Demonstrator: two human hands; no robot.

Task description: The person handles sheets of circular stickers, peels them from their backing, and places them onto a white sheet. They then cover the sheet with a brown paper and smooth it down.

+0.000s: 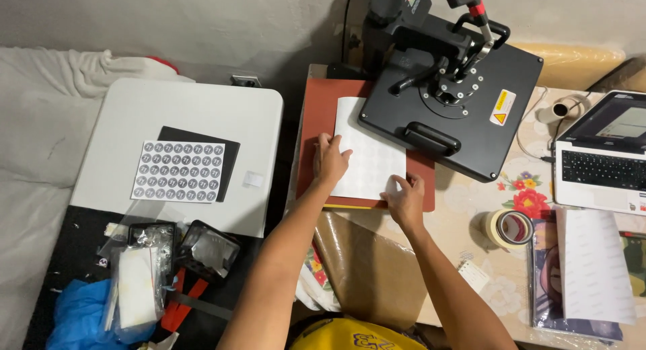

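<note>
A white sheet of paper (367, 155) lies on the red-brown lower pad (316, 101) of a heat press. My left hand (331, 160) rests flat on the sheet's left edge. My right hand (406, 201) pinches the sheet's near right corner. The black upper plate of the press (464, 88) is swung to the right and covers the sheet's far right part.
A white side table (188, 108) at the left bears a sheet of round printed stickers (178, 171) on a black mat. A tape roll (509, 227), an open laptop (605, 155) and white sheets (595, 266) sit at the right. Brown paper (367, 269) hangs over the near edge.
</note>
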